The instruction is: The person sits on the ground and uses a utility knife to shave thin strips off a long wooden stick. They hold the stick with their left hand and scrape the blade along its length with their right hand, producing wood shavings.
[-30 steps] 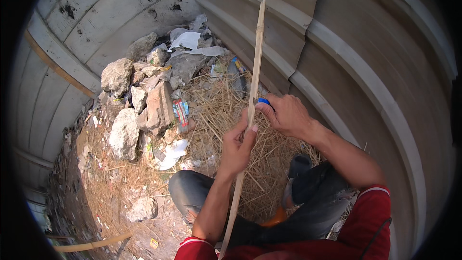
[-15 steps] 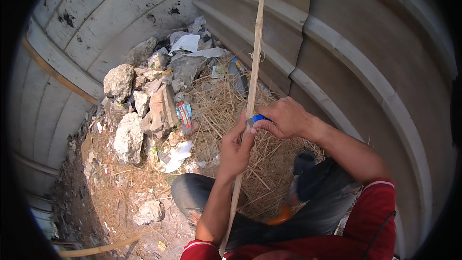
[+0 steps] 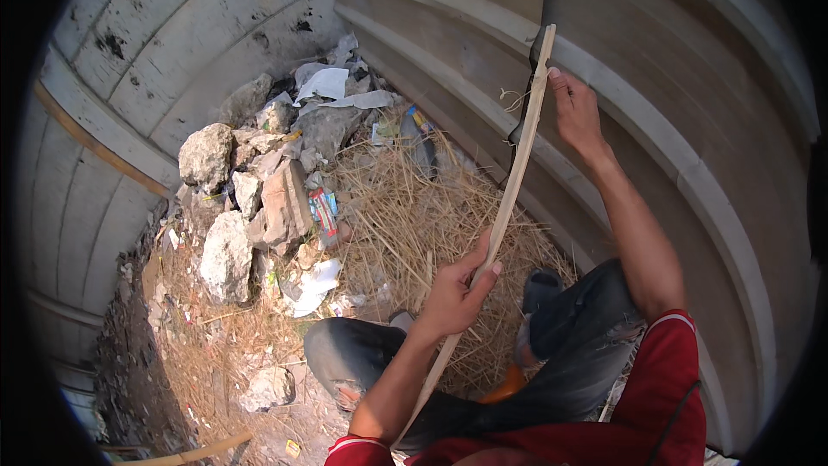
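Note:
A long, narrow pale wooden strip (image 3: pixel 515 177) slants across the middle, its upper end leaning right and its lower end passing beside my left forearm. My left hand (image 3: pixel 457 295) is closed round its lower half, thumb on the near side. At the strip's upper part, my right hand (image 3: pixel 576 112) is curled, with its thumb tip against the strip's edge. Whatever lies inside those right fingers is hidden. A thin frayed fibre (image 3: pixel 514 102) sticks out from the strip's left side, below the right hand's level.
Dry straw (image 3: pixel 392 216) covers ground before my bent knees. Rough rocks (image 3: pixel 226 255) and a broken brick (image 3: pixel 286 203) are piled at left, with paper scraps (image 3: pixel 326 85) behind. Corrugated sheeting (image 3: pixel 681 164) rises close on the right; a pale panel wall (image 3: pixel 207 43) stands at far left.
My right hand has moved up and right to the strip's upper part; the blue object at it no longer shows. My left hand is lower, and the strip's top has swung right.

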{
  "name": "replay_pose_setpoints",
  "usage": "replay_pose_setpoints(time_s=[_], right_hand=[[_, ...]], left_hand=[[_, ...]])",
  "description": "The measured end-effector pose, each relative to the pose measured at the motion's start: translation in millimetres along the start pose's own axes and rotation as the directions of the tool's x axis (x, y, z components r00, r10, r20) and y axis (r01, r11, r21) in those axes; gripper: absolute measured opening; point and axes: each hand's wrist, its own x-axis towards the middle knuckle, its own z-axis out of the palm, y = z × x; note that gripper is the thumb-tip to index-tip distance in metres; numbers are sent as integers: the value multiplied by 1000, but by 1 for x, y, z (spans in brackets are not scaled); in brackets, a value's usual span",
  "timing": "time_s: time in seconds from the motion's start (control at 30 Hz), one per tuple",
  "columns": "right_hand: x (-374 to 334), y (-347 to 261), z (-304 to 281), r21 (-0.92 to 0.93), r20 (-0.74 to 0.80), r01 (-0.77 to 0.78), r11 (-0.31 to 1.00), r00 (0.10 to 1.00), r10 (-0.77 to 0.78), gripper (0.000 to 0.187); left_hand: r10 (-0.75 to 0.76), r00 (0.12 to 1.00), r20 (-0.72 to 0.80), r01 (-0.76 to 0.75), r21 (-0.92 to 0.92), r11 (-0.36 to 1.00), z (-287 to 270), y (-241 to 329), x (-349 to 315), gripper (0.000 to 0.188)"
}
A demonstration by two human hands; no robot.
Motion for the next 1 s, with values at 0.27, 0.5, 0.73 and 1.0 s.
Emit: replay_pose_setpoints(time_s=[0.27, 0.5, 0.73, 1.0], right_hand=[[-32, -36, -4, 97, 150, 9, 995, 988, -23, 59], [-59, -79, -1, 195, 379, 12, 981, 921, -87, 54], [-86, -106, 2, 318, 471, 60, 946, 856, -213, 52], [-95, -128, -17, 344, 502, 13, 939, 842, -196, 51]], left_hand=[[53, 979, -199, -69, -71, 995, -19, 8, 6, 52], [396, 708, -585, -183, 390, 902, -85, 102, 14, 50], [903, 112, -414, 25, 910, 414, -90, 302, -1, 39], [960, -254, 116, 205, 977, -63, -129, 406, -40, 42]])
